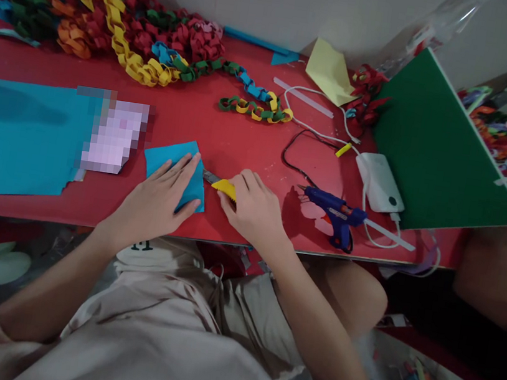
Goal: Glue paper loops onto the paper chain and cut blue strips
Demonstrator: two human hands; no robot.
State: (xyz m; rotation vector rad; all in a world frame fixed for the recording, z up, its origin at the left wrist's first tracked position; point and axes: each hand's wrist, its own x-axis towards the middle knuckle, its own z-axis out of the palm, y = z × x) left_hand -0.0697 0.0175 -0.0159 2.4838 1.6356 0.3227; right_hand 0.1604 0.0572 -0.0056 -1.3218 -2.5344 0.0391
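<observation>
Under my left hand (158,195) lies a piece of blue paper (156,159), flat on the red table near its front edge. The fingers of that hand are stretched out across the paper. My right hand (255,206) is wrapped round a yellow utility knife (224,188). Its metal blade points left and reaches the right edge of the blue paper; whether the tip is under the sheet I cannot tell. A blue hot glue gun (338,211) with a glue stick in its back lies to the right of my right hand.
Large blue sheets (14,144) lie at the left, beside a blurred pink item (117,136). Colourful paper chains (143,67) are heaped along the wall. A white power bank (379,182) with cables lies before an upright green board (442,153). Another person's arm (497,268) is at far right.
</observation>
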